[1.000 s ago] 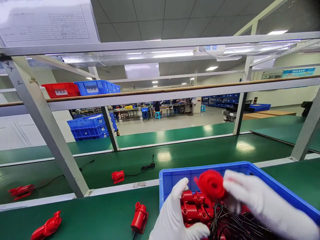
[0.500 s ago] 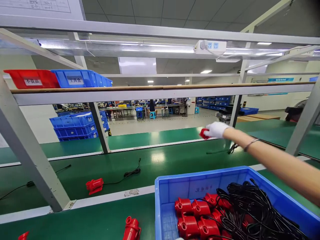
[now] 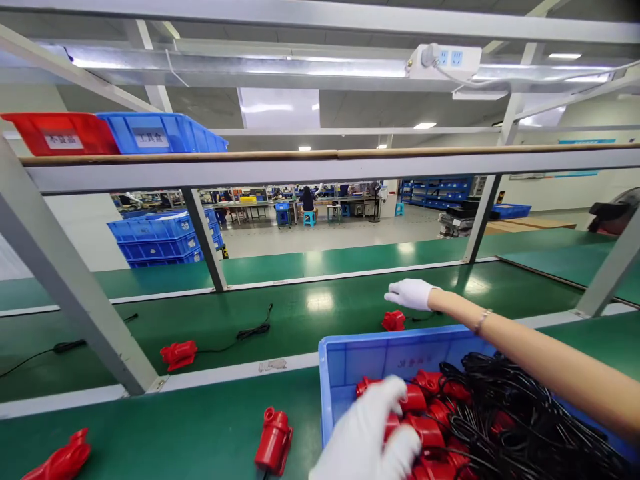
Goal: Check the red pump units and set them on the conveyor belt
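Note:
My right hand (image 3: 411,294), in a white glove, is stretched out over the green belt (image 3: 320,313), fingers extended and holding nothing. Just below it a red plastic housing (image 3: 394,321) rests on the belt, with its black cable partly hidden behind my wrist. My left hand (image 3: 367,433), also gloved in white, hovers with thumb and fingers apart over the near left part of a blue crate (image 3: 380,350). Under it lie several red housings (image 3: 424,430), beside a heap of black cables (image 3: 505,413). It grips nothing that I can see.
Another red housing (image 3: 179,355) with a cable lies further left on the belt. Two more, one upright (image 3: 274,440) and one at the lower left (image 3: 60,460), are on the near green surface. Grey posts (image 3: 75,280) and a shelf with red and blue bins (image 3: 160,133) stand ahead.
My right hand has let go of the red housing, which now lies on the belt. My left hand has come up into view over the crate. The view has shifted slightly.

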The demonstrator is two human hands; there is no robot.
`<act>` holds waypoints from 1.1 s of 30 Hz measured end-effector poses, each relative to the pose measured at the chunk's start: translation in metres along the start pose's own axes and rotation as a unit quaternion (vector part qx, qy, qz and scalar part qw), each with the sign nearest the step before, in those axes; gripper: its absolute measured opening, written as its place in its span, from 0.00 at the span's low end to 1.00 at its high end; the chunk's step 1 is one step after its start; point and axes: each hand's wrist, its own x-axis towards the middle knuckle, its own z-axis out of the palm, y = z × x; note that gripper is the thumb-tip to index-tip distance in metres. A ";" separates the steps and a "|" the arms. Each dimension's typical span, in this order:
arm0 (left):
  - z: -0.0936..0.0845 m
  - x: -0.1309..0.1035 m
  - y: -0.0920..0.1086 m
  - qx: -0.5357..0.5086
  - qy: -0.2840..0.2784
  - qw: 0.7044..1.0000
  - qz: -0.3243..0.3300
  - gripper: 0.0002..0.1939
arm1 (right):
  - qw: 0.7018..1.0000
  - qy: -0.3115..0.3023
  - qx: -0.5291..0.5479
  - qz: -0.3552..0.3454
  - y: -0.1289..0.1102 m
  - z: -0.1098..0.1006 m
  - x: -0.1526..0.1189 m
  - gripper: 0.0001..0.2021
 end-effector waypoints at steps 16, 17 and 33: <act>-0.007 -0.009 0.024 -0.184 0.196 0.961 0.061 0.19 | 0.953 0.025 0.052 -0.297 -0.183 0.130 -0.154 0.13; -0.008 -0.008 0.023 -0.182 0.197 0.961 0.062 0.20 | 0.954 0.031 0.054 -0.292 -0.178 0.124 -0.157 0.11; -0.008 -0.013 0.021 -0.369 -0.031 0.929 0.005 0.20 | 0.903 0.221 0.341 -0.140 -0.100 0.018 -0.215 0.14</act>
